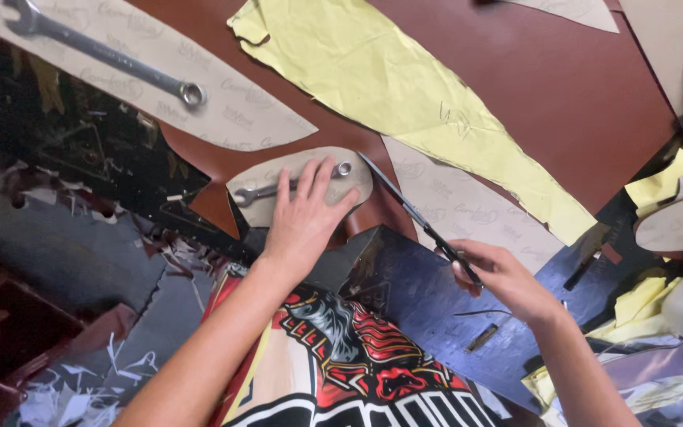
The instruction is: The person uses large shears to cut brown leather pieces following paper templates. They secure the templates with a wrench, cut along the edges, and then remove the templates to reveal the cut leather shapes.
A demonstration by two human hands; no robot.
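Observation:
My left hand (303, 215) lies flat, fingers spread, on a small beige cardboard pattern piece (274, 178) that rests on a sheet of reddish-brown leather (515, 87). A small spanner (256, 192) lies on the same pattern, partly under my fingers. My right hand (499, 277) grips the handles of black scissors (413, 209); the blades point up and left, along the leather's edge close to the pattern.
A large spanner (104, 55) weighs down a long beige pattern (223, 111) at the top left. A crumpled yellow paper pattern (405, 95) crosses the leather, with another beige pattern (468, 205) below it. Paper scraps (81, 387) litter the floor at the lower left.

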